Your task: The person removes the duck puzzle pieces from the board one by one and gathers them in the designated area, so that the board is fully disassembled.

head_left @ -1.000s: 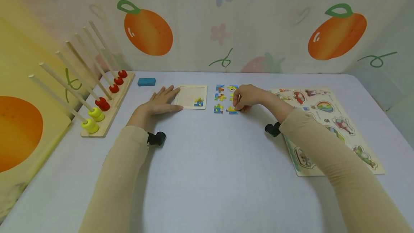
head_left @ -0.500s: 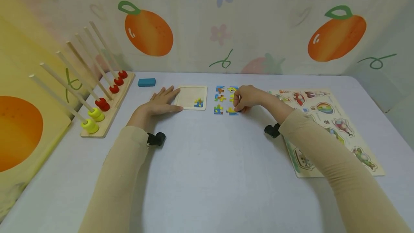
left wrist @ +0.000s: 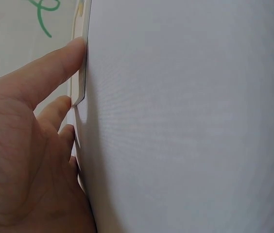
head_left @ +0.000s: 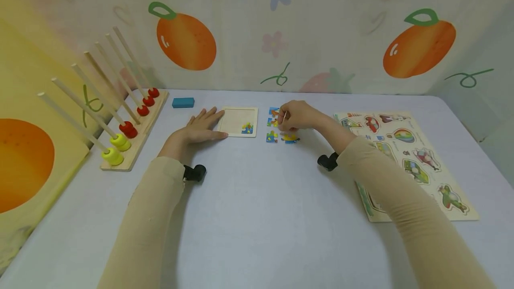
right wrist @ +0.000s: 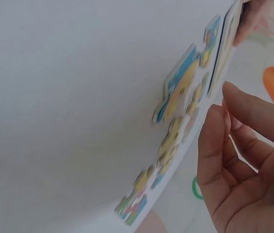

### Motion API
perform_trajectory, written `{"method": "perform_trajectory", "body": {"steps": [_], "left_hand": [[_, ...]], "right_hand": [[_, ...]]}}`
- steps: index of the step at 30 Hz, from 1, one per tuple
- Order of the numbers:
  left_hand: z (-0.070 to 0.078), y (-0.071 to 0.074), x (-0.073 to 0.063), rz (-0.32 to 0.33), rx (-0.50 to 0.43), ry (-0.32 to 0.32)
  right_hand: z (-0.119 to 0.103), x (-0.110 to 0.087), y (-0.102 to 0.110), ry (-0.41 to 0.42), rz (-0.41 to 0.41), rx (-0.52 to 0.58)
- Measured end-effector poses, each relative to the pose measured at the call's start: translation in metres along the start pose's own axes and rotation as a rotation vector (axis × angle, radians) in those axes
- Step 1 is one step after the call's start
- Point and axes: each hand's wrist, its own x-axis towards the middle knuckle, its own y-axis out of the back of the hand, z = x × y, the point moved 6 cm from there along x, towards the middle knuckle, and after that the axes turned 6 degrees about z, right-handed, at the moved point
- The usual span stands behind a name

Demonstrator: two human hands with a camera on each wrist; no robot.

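My left hand [head_left: 201, 127] lies with fingers spread at the left side of a small square wooden puzzle frame [head_left: 233, 121]. In the left wrist view the thumb [left wrist: 61, 60] touches the frame's edge. One puzzle piece [head_left: 247, 128] sits in the frame's near right corner. Loose blue-and-yellow puzzle pieces [head_left: 271, 136] lie right of the frame, some under my right hand [head_left: 299, 115]. That hand is raised over them, thumb and index fingertip together. A thin pale edge shows at its fingertips, seemingly a puzzle piece held edge-on, mostly hidden. The right wrist view shows several pieces [right wrist: 180, 87] on the table.
A wooden bead counter [head_left: 136, 135] with upright rods and red and yellow beads stands at the left. A blue block [head_left: 183, 102] lies near the back edge. Beneath my right forearm is a large picture puzzle board [head_left: 427, 177]. A printed curtain [head_left: 241, 26] hangs behind the table.
My right hand has lifted slightly and moved left over the loose pieces, uncovering more of the near right piece. My left hand stays at the frame.
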Motion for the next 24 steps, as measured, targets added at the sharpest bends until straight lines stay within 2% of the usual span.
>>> {"method": "perform_trajectory", "body": {"steps": [8,24], "left_hand": [[-0.001,-0.001,0.002,0.009,0.002,0.001],[-0.001,-0.001,0.002,0.012,0.016,-0.002]], "right_hand": [[-0.015,0.013,-0.010,0.023,0.038,0.111],[-0.045,0.031,-0.029,-0.005,0.048,0.163]]}}
